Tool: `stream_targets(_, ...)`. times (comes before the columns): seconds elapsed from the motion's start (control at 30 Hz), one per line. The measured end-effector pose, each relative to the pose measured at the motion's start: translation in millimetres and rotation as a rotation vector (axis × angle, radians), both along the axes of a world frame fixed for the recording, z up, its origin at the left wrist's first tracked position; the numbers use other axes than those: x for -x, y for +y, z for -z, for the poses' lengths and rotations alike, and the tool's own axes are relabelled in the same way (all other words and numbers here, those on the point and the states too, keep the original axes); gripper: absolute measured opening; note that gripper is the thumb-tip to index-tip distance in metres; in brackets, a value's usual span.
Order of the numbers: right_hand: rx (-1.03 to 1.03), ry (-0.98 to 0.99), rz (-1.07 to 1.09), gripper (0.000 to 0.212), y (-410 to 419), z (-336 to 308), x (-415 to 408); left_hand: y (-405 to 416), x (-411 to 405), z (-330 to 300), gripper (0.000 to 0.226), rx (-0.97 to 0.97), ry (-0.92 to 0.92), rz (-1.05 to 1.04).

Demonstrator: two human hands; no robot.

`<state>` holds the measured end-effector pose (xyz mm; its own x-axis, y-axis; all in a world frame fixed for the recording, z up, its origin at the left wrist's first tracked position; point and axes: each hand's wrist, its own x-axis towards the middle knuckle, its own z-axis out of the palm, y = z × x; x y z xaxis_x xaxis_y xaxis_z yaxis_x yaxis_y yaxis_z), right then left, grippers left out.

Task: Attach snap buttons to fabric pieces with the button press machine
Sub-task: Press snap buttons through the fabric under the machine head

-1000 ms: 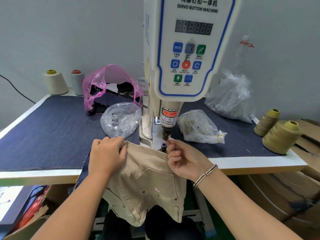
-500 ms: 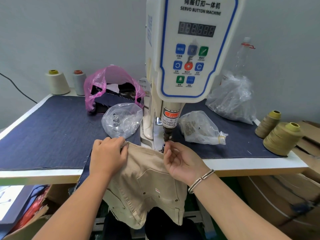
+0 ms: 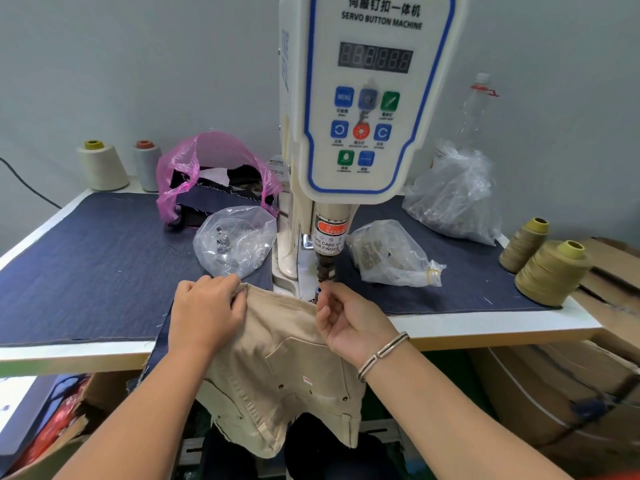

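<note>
Both hands (image 3: 207,313) (image 3: 349,320) grip beige fabric (image 3: 277,358) over denim-covered table (image 3: 86,258).

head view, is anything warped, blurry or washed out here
Head view: wide-angle distortion bows the table edge and tilts the button machine; lighting is soft and even with faint shadows; its display is dim and unreadable; small panel labels are blurred; clear bags show mild glare; both hands on the beige fabric are fairly sharp.
</note>
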<state>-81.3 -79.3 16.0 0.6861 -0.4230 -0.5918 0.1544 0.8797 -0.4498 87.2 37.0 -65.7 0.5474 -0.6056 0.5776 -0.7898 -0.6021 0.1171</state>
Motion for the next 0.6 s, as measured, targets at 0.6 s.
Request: stream_targets(0.6, 0.088, 0.017, -0.005, 0.016, 5.7, 0.3, 0.7, 0.5, 2.6, -3.1, 0.029, -0.006, 0.034, -0.006)
